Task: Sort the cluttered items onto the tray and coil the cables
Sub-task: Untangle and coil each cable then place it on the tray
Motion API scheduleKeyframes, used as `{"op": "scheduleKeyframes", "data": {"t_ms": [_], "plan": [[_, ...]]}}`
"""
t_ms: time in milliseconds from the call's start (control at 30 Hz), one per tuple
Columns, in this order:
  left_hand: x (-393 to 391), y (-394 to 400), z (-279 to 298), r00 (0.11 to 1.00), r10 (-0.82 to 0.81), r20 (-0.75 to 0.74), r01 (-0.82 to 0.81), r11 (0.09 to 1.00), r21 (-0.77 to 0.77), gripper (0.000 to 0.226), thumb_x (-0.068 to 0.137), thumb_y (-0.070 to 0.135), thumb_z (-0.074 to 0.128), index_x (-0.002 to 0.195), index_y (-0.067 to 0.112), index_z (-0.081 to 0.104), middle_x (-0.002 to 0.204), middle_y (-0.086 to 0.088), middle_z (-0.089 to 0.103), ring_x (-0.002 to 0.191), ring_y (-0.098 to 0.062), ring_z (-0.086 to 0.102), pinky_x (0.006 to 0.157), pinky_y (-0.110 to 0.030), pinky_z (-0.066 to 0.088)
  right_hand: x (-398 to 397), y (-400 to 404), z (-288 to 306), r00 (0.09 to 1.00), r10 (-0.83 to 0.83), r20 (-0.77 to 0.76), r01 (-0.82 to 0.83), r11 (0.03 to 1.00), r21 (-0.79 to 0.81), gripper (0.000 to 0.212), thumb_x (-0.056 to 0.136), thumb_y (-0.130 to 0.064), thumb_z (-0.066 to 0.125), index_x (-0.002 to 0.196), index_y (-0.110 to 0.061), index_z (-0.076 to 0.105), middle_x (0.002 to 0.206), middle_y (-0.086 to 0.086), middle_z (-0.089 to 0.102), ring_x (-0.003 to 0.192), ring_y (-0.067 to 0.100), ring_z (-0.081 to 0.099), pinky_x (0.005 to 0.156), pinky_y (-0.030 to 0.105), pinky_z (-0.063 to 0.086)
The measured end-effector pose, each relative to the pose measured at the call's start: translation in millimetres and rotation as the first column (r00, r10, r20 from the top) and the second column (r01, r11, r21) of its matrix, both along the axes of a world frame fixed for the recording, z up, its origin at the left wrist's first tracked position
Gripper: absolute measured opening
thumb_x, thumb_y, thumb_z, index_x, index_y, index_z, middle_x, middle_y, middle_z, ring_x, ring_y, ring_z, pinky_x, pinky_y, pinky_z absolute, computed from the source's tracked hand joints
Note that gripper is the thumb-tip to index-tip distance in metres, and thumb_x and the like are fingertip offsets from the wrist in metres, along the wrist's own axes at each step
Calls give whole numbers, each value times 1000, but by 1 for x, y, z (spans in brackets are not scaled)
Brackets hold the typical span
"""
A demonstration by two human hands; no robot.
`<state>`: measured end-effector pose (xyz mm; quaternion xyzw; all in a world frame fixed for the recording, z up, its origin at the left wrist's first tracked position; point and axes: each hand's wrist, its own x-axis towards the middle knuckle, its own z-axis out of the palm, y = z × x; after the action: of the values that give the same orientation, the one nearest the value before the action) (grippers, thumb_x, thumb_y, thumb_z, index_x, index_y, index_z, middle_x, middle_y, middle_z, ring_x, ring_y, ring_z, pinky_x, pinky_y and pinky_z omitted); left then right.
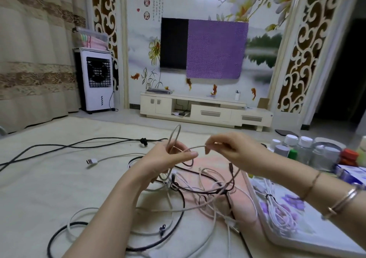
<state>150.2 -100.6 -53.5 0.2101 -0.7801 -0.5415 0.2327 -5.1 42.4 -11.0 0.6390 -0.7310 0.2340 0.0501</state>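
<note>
My left hand [168, 155] holds loops of a thin grey-beige cable [175, 134], one loop standing up above the fingers. My right hand [227, 149] pinches the same cable near its free stretch, a little to the right of the left hand. Below both hands lies a tangle of white, beige and black cables [198, 194] on a pink cloth [243, 208]. A white tray with purple flowers [309, 236] sits at the right, with a coiled white cable [279, 216] lying on it.
A long black cable with a knot [143, 141] runs across the floor mat at the left. A white USB plug [91, 161] lies nearby. Several capped bottles [305, 149] and a blue box [350, 173] stand behind the tray. A TV cabinet [206, 111] lines the far wall.
</note>
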Motion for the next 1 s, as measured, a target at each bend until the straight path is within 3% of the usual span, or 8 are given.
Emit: {"op": "scheduleKeyframes", "data": {"t_ms": [133,233,367,500,567,733,833,1000], "plan": [[-4,3,-2,999,-54,-3,54,999,-7,20,87,33,65,87,14,62,56,11,52,47,-4,38,47,-17,29,8,-16,6,1000,30,-9,-30,998,-50,15,94,-34,56,91,-28,70,63,-7,54,58,7,45,56,28,35],[-9,2,-6,993,-48,-111,65,986,154,23,98,17,50,78,8,54,45,4,40,37,-6,32,38,-15,24,9,-20,1,995,23,95,-12,994,-110,5,90,-25,63,93,-23,67,59,-10,47,55,3,44,54,17,31],[-11,-9,-11,963,137,-231,-48,934,354,26,100,11,44,75,4,50,33,4,33,27,-6,28,32,-12,24,-6,-18,-12,957,-116,265,113,993,26,5,88,-12,61,89,-15,64,72,-2,68,70,10,65,73,31,53],[-10,-7,-13,953,139,-268,-46,944,328,23,98,14,49,77,4,53,33,3,32,27,-8,25,33,-13,22,-7,-13,-12,707,-101,700,136,991,4,8,93,-5,56,86,-5,61,69,10,64,59,20,67,66,36,57],[-9,-3,-11,963,100,-248,-36,967,252,25,95,23,55,79,5,57,36,3,31,30,-8,24,35,-15,22,-6,-10,-7,625,-10,780,135,986,-96,8,94,-6,56,91,-1,62,65,10,59,51,18,60,54,31,57],[-7,10,-2,993,-15,-114,25,995,94,50,82,59,57,76,9,63,44,4,25,37,-10,20,37,-17,20,0,-16,3,787,27,617,170,951,-259,8,91,-13,63,90,-10,71,69,6,66,56,14,58,51,26,49],[-8,14,-2,992,-115,-45,117,992,47,64,63,72,67,82,11,63,46,6,26,39,-10,21,40,-20,19,-1,-19,8,886,-14,463,198,914,-353,7,86,-21,69,85,-17,75,60,-3,53,51,9,43,48,22,37],[-10,17,-7,986,-165,20,165,986,1,28,70,38,81,78,16,65,45,7,37,40,-10,25,41,-22,19,6,-21,6,823,64,564,182,911,-369,9,89,-12,64,87,-4,67,57,0,55,45,11,44,44,14,33]]}}
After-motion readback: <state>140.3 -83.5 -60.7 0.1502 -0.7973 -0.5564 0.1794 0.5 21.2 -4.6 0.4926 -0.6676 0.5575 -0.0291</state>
